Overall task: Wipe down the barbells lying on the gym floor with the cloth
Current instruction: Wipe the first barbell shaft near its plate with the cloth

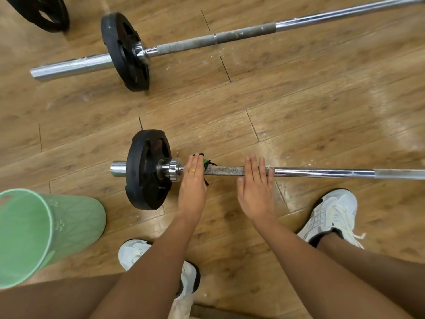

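The near barbell (322,173) lies across the wood floor, with a black plate (147,169) on its left end. My left hand (192,180) lies flat with straight fingers over the bar, right beside the collar, pressing a dark cloth with green bits (207,164) that shows only at the hand's edges. My right hand (255,183) rests flat on the knurled part of the bar, fingers straight, a little to the right. A second barbell (230,36) with its own black plate (125,51) lies farther away, untouched.
A pale green plastic bin (46,231) lies tipped at the lower left. My two white shoes (331,215) stand close behind the near bar. Another black plate (43,12) sits at the top left corner.
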Motion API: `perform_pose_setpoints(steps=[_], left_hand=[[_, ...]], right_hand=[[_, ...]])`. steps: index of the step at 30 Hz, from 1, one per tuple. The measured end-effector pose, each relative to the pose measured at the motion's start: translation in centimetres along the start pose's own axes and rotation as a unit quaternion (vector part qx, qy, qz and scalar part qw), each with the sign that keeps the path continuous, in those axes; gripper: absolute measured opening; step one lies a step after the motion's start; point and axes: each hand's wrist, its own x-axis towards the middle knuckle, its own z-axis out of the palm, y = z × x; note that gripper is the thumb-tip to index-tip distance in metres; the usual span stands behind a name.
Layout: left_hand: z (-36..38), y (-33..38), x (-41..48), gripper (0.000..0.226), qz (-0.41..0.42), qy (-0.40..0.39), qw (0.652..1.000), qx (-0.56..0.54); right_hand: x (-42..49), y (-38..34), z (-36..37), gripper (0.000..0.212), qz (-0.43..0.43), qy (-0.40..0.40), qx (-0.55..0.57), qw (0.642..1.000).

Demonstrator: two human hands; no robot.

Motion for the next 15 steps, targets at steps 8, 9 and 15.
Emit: perform_pose_setpoints(steps=[8,9,15], left_hand=[[1.0,1.9,-2.1,0.072,-0.022,0.011,0.999,-0.033],[1.1,2.3,-2.2,0.073,-0.010,0.002,0.999,-0.036],[0.6,0.7,-2.0,0.074,0.041,-0.024,0.999,-0.012]], right_hand=[[-1.3,7.6,-2.8,0.066,0.113,0.007,-0.025,0.993],[-1.3,7.8,-3.0,0.066,0.101,0.000,-0.032,0.994],[-1.3,8.5,-4.8,0.058,0.078,-0.082,-0.015,0.993]])
